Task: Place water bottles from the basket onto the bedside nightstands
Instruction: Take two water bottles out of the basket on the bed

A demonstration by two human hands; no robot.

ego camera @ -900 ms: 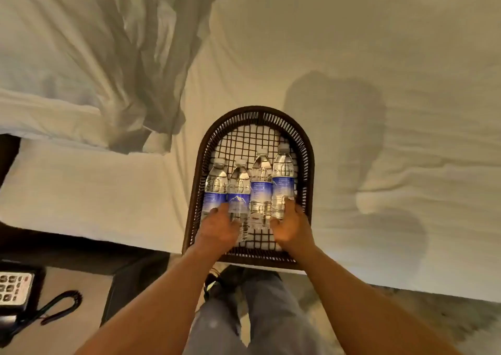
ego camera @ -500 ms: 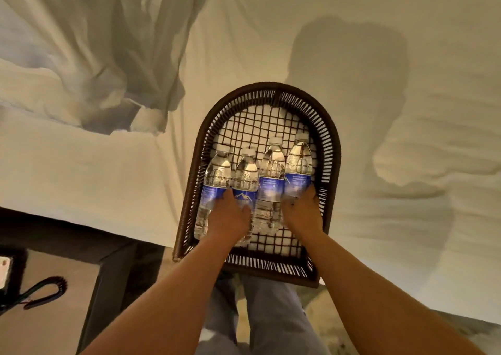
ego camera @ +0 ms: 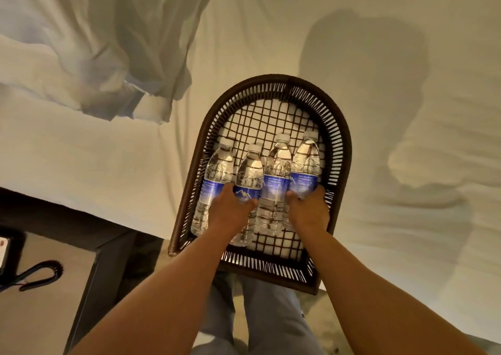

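A dark woven basket (ego camera: 340, 126) rests on the white bed, its near end over the mattress edge. Several clear water bottles with blue labels lie side by side in it, caps pointing away. My left hand (ego camera: 230, 208) is wrapped around the second bottle from the left (ego camera: 250, 169). My right hand (ego camera: 309, 209) is closed around the rightmost bottle (ego camera: 306, 160). The leftmost bottle (ego camera: 217, 170) and the third bottle (ego camera: 276, 170) lie untouched beside them.
A dark-framed nightstand (ego camera: 48, 295) stands at the lower left, with a coiled phone cord (ego camera: 40, 273) and a phone's edge (ego camera: 4, 249) on it. A crumpled duvet and pillow (ego camera: 89, 42) lie at the upper left. My legs (ego camera: 260, 319) are below the basket.
The view has come closer to the basket and shifted right. Both hands have slid a little farther up the bottles and closed more firmly around them.
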